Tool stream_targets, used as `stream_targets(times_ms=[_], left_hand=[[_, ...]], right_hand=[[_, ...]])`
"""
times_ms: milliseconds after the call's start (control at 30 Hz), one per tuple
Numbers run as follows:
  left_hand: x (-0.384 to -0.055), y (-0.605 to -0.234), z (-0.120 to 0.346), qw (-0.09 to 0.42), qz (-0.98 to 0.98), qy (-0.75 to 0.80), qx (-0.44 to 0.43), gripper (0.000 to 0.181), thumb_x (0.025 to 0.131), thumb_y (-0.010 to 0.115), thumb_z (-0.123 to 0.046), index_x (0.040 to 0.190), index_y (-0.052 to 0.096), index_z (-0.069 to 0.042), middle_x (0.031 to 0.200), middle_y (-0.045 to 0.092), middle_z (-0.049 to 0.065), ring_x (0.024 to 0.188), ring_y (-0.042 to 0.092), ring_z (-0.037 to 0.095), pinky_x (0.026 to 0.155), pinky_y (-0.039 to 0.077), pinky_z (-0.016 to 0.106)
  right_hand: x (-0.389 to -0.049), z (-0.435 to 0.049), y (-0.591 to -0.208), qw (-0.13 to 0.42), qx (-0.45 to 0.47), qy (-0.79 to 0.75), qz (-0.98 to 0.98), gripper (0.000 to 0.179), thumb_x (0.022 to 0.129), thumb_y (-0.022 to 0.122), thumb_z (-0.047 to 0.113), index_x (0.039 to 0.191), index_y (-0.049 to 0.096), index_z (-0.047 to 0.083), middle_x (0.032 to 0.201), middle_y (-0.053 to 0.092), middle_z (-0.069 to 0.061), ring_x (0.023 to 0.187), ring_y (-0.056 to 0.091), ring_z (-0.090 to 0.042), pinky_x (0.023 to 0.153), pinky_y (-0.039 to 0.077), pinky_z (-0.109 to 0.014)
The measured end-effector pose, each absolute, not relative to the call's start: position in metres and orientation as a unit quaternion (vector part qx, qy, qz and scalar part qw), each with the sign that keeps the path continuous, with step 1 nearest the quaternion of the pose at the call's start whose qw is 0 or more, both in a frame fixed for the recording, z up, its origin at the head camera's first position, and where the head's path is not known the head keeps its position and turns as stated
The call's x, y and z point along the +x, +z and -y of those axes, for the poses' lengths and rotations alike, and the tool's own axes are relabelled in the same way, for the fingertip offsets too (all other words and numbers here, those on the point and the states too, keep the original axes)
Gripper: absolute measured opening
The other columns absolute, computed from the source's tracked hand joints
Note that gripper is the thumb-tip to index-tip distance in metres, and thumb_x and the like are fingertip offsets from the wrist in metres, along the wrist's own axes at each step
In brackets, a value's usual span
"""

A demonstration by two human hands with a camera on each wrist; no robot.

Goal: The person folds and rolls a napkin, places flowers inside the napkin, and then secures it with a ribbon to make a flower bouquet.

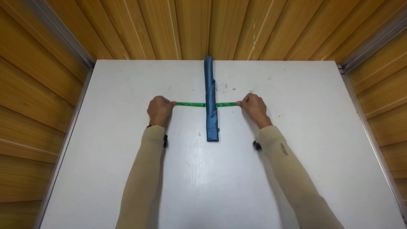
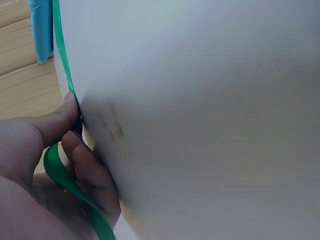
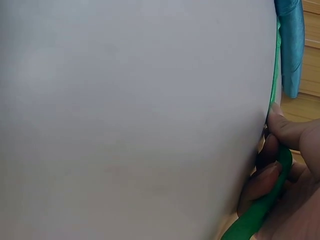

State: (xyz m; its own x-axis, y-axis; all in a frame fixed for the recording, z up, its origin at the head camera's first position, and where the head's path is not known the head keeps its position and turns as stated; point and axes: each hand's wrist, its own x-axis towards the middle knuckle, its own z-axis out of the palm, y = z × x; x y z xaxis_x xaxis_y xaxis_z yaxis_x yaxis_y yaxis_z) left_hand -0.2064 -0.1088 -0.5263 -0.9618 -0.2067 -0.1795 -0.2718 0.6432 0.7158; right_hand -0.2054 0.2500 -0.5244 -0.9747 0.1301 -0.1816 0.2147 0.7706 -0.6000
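A rolled blue satin cloth point(image 1: 211, 95) lies lengthwise on the white table, its far end at the back edge. A green ribbon point(image 1: 190, 104) runs crosswise beneath the roll and shows on both sides of it. On the left side my left hand point(image 1: 160, 109) pinches the ribbon between thumb and fingers. My right hand point(image 1: 254, 108) pinches it on the right side, at about the same distance from the roll. In the left wrist view a loose length of ribbon point(image 2: 70, 185) trails down past the palm. The right wrist view shows another ribbon tail point(image 3: 255, 215) hanging behind the fingers.
The white table point(image 1: 203, 184) fills most of the head view, with small dark marks on its top. Wood-panelled walls point(image 1: 190, 28) stand behind it and at both sides. Dark bands with small black devices point(image 1: 257, 145) sit at the wrists.
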Motion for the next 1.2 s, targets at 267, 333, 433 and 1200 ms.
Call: stream_targets(times_ms=[267, 333, 433, 1200], left_hand=[[-0.213, -0.528, 0.108, 0.043, -0.918, 0.379, -0.111, 0.027, 0.099, 0.077, -0.021, 0.101, 0.077, 0.006, 0.100, 0.074, 0.018, 0.097, 0.070, 0.034, 0.087, 0.055, 0.049], [-0.213, -0.530, 0.108, 0.035, -0.920, 0.375, -0.108, 0.029, 0.100, 0.076, -0.022, 0.101, 0.076, 0.006, 0.098, 0.073, 0.018, 0.094, 0.070, 0.033, 0.085, 0.056, 0.049], [-0.213, -0.532, 0.107, 0.023, -0.921, 0.376, -0.104, 0.031, 0.101, 0.075, -0.024, 0.101, 0.074, 0.006, 0.096, 0.072, 0.017, 0.090, 0.069, 0.032, 0.083, 0.056, 0.049], [-0.183, -0.528, 0.139, 0.061, -0.920, 0.375, -0.093, 0.038, 0.095, 0.063, -0.037, 0.098, 0.074, -0.001, 0.092, 0.072, 0.013, 0.084, 0.064, 0.029, 0.074, 0.051, 0.043]], right_hand=[[-0.214, -0.251, -0.527, 0.064, 0.099, -0.320, -0.940, 0.030, 0.103, 0.073, 0.030, 0.097, 0.066, 0.001, 0.091, 0.065, -0.012, 0.080, 0.055, -0.022, 0.070, 0.044, -0.035], [-0.216, -0.251, -0.528, 0.062, 0.099, -0.320, -0.940, 0.030, 0.103, 0.073, 0.030, 0.098, 0.066, 0.002, 0.091, 0.066, -0.012, 0.080, 0.055, -0.022, 0.071, 0.044, -0.035], [-0.219, -0.253, -0.529, 0.053, 0.095, -0.319, -0.942, 0.031, 0.103, 0.072, 0.032, 0.098, 0.066, 0.002, 0.092, 0.066, -0.012, 0.080, 0.055, -0.022, 0.072, 0.044, -0.035], [-0.181, -0.305, -0.517, 0.099, 0.131, -0.369, -0.915, 0.079, 0.100, 0.050, 0.075, 0.123, 0.063, 0.000, 0.104, 0.063, -0.016, 0.094, 0.055, -0.030, 0.080, 0.043, -0.040]])
